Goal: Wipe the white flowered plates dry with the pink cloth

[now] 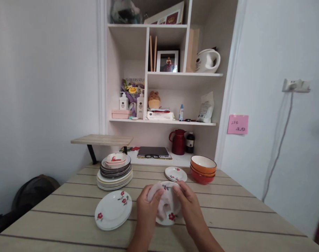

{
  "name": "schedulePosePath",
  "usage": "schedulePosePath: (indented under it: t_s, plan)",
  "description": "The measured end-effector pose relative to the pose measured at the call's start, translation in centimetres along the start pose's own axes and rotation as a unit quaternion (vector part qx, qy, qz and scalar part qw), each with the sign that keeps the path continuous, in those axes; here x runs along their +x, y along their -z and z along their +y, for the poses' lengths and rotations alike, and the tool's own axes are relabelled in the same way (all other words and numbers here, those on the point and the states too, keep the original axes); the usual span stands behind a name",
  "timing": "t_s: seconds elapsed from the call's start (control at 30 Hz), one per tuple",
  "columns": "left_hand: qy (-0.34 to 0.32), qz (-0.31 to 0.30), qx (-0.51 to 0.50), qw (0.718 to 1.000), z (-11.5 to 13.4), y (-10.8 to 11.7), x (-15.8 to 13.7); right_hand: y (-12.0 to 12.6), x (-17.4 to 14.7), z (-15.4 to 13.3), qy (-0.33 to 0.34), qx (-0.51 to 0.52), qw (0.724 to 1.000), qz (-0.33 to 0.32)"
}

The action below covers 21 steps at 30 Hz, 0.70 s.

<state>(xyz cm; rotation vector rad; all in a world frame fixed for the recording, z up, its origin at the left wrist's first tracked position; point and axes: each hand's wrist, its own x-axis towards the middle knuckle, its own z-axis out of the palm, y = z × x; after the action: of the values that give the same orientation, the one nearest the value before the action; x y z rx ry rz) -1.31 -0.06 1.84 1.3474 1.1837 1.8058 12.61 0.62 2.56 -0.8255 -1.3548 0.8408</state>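
Over the table's near part, I hold a small white plate [167,219] with red flowers, tilted toward me. My left hand [147,206] is closed on its left side, with a pale, thin cloth [163,205] under the fingers and against the plate's face. On the right rim, my right hand [189,204] grips the plate with the thumb on top; its other fingers are mostly hidden behind. To the left lies a short stack of larger flowered plates [113,210]. Beyond my hands sits another stack of small flowered plates [175,174].
A tall stack of plates [114,180] topped by small pink dishes [115,159] stands back left, near a raised wooden shelf [103,140]. Stacked orange and red bowls [203,170] stand back right. Behind are a laptop [153,151], glasses [152,156] and a red jug [178,142].
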Motion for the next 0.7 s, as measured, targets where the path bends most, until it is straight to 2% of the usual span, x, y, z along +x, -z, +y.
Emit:
schedulePosePath:
  t_s: [0.1, 0.2, 0.33, 0.43, 0.5, 0.57, 0.7]
  plan:
    - [0.042, 0.008, -0.045, 0.998, 0.5, -0.3, -0.1, -0.1, 0.0, 0.0, -0.038, 0.062, 0.996, 0.05]
    - [0.063, 0.009, -0.058, 0.996, 0.6, -0.6, -0.3, -0.3, 0.0, 0.0, -0.075, 0.114, 0.988, 0.069]
    - [0.071, 0.017, -0.072, 0.995, 0.0, -0.5, -0.3, -0.5, 0.0, 0.2, -0.102, 0.153, 0.981, 0.058]
    - [0.063, 0.036, -0.06, 0.996, -0.5, -0.1, -0.1, -0.4, 0.0, 0.1, -0.109, 0.116, 0.987, 0.033]
    - [0.053, 0.038, -0.039, 0.997, -0.7, 0.1, 0.0, -0.2, 0.1, 0.0, -0.081, 0.061, 0.994, 0.031]
    - [0.024, 0.032, -0.007, 0.999, -0.7, 0.3, 0.0, 0.0, 0.1, -0.2, -0.018, -0.008, 0.999, 0.042]
    - [-0.107, 0.002, 0.084, 0.991, -0.7, 0.1, -0.1, 0.2, 0.3, -0.5, 0.079, -0.116, 0.99, 0.032]
